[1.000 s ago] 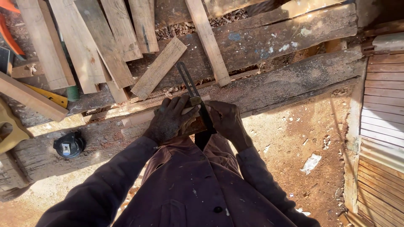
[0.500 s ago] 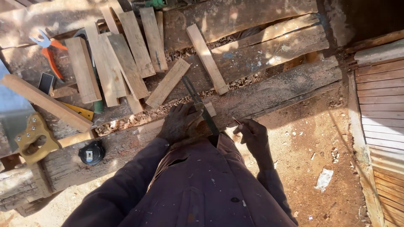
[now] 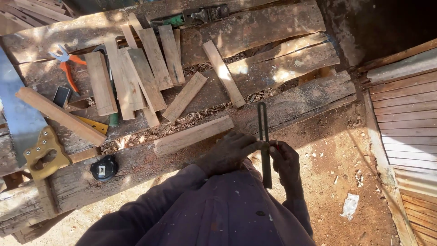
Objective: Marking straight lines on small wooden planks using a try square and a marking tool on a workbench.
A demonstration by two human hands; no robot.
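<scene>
Both hands point(image 3: 255, 155) gripping slotted metal bar point(image 3: 264, 136)

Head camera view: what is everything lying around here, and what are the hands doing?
Slotted metal bar: one, dark, upright between both hands.
Loose wood strip: one, pale, on the bench by the left hand.
Short boards: several, pale brown, fanned across the bench top.
Pliers: one, orange handles, far left.
Handsaw: one, grey blade, yellow handle, left edge.
Tape measure: one, black, front plank.
Hand plane: one, dark, top.
Workbench: rough weathered planks.
Left hand: grips the bar.
Right hand: grips the bar lower.
</scene>
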